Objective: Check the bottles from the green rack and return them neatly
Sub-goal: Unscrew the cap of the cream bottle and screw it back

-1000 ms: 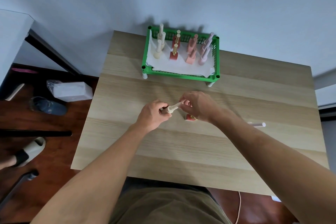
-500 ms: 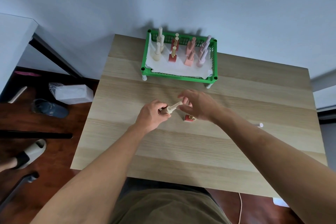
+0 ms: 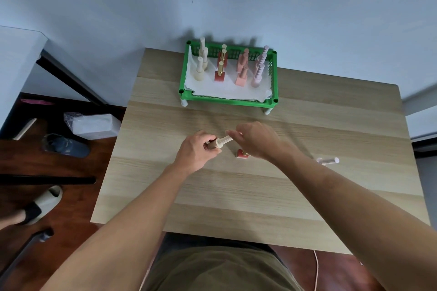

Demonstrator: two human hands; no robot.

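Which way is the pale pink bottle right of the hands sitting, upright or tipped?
Tipped: the pale pink bottle lies on its side on the table.

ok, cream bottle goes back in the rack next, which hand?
Left, probably. The left hand already grips the cream bottle by its body; the right hand only pinches the cap end. The green rack lies straight ahead.

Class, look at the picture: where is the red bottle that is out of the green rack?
In the head view the red bottle stands on the table near its middle, just under the right hand, partly hidden by it.
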